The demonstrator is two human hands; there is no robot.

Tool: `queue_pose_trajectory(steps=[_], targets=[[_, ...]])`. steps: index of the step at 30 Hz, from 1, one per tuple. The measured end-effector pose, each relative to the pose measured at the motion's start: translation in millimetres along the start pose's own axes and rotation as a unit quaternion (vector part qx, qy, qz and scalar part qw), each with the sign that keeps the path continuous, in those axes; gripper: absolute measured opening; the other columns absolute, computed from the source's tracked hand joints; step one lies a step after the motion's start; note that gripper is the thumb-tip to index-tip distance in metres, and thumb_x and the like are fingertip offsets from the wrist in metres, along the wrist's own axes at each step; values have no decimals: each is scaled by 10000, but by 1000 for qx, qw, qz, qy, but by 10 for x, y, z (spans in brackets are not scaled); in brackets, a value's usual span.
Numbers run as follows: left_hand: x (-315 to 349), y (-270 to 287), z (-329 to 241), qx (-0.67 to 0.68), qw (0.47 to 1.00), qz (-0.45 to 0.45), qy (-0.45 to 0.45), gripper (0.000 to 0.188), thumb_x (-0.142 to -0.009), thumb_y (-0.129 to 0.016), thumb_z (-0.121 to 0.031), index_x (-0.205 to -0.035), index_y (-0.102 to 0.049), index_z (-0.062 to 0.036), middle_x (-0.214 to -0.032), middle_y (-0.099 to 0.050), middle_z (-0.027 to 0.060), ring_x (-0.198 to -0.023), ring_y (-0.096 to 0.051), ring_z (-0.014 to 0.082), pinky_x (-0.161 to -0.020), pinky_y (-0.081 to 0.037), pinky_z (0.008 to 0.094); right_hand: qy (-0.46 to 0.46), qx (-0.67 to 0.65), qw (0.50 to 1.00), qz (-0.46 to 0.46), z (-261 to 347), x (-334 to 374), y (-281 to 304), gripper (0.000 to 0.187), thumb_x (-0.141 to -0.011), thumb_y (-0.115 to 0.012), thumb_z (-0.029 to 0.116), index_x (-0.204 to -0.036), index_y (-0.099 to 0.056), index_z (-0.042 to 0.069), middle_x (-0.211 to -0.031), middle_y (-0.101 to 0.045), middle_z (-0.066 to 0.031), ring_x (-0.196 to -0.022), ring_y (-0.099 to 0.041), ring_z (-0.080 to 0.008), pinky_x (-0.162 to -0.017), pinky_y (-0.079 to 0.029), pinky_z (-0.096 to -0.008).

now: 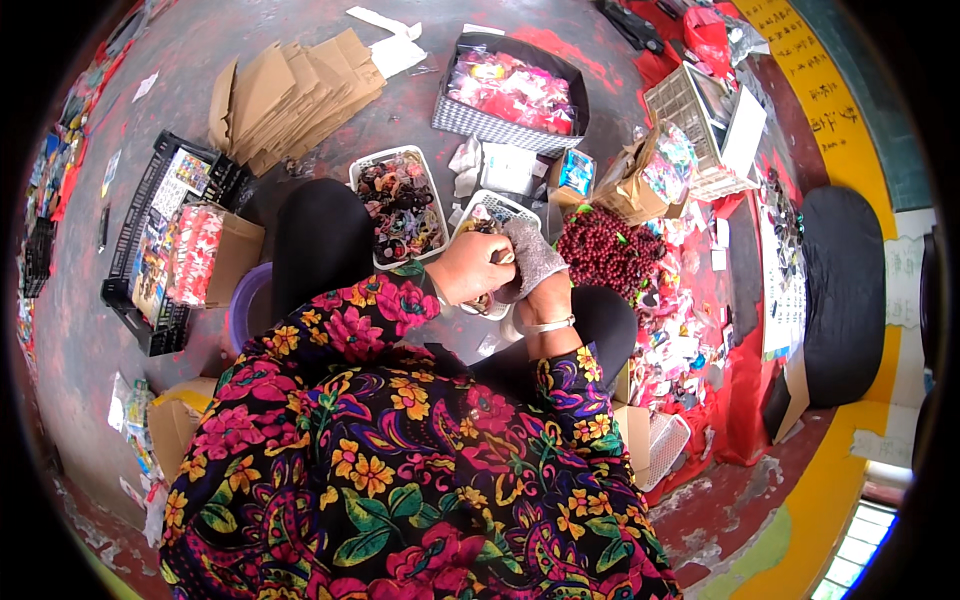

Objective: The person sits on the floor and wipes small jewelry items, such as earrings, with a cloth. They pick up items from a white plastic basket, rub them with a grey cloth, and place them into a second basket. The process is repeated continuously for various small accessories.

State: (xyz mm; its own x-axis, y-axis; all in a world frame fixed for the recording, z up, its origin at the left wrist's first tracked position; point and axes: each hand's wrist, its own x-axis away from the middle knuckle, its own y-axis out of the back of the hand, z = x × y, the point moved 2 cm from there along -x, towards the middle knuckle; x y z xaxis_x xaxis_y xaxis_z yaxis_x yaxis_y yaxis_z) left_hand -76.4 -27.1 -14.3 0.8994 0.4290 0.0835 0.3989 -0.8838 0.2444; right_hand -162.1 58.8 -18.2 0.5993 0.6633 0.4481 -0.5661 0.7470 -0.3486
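Note:
My left hand [470, 268] is closed, its fingers curled against the edge of a grey fuzzy piece of fabric [537, 262]. The fabric lies over the fingers of my right hand [550, 295], which grips it from below; those fingers are mostly hidden. Both hands meet above a small white basket [497, 203] holding small items, partly covered by my hands. Left of it stands a white basket [441, 228] filled with dark and coloured hair ties [400, 200]. Dark red bead bunches [610, 250] are heaped right of my right hand.
A checkered bin [470, 122] of pink packets stands ahead. Flattened cardboard [300, 95] is stacked at far left, near a black crate [125, 265] and a purple tub [240, 305]. Open cardboard boxes [630, 195], a white crate [715, 180] and scattered small packets [670, 350] lie right.

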Motion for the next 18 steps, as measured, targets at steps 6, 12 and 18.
queue_pose_trajectory(steps=[6,12,18], targets=[[16,3,-25,7,998,53,-44,133,-752,-575,-131,-713,-533,-11,-557,-500,32,-505,-503,107,-477,-401,258,75,51,996,-16,-91,-153,153,198,-843,-521,186,-943,-596,33,-803,-585,-51,-720,-540,-113,-609,-427,-238],[33,55,-23,268,957,61,91,122,-797,-572,-140,-743,-536,-36,-582,-473,-20,-485,-452,53,-455,-375,206,-1,-150,989,15,12,-132,129,203,-870,-494,209,-968,-561,43,-836,-584,-60,-734,-551,-159,-654,-447,-270],[-26,120,42,482,859,2,173,88,-812,-557,-132,-772,-513,-67,-567,-456,-18,-441,-412,35,-331,-282,168,-36,-187,980,63,1,-106,-4,254,-872,-491,325,-870,-537,75,-791,-564,-34,-723,-541,-156,-681,-444,-275]])
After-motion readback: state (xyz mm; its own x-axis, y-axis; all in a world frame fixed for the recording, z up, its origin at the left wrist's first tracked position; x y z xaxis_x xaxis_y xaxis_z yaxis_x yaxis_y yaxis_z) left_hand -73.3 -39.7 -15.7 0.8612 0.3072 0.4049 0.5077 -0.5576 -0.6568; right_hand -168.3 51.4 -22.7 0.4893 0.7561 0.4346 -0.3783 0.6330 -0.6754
